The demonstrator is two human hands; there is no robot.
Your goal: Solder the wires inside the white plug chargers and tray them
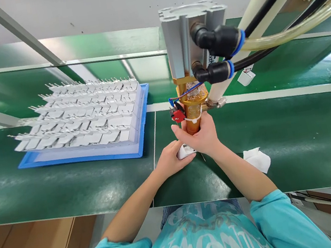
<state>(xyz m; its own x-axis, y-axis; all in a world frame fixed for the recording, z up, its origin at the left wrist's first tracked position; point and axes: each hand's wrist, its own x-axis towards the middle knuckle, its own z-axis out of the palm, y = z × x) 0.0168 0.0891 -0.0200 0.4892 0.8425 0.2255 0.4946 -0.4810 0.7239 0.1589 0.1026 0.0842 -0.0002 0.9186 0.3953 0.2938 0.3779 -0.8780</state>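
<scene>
My left hand (171,157) is closed on a small white plastic part (185,151), held at the foot of the machine head. Just above it, my right hand (203,135) wraps round the gold-coloured lower cylinder (193,113) of a pneumatic press; some of its fingers are hidden behind the cylinder. A small red switch (178,116) with blue wires is strapped to the cylinder with a white cable tie. Over this sits a silver air cylinder (179,42) with black hose fittings. A thin wire end shows below my right hand.
To the left, rows of white parts with thin leads (88,115) fill a white holder on a blue tray (79,157). A crumpled white cloth or tissue (257,160) lies right of my right forearm. Another white part (246,76) rests behind the press on the green bench (305,131).
</scene>
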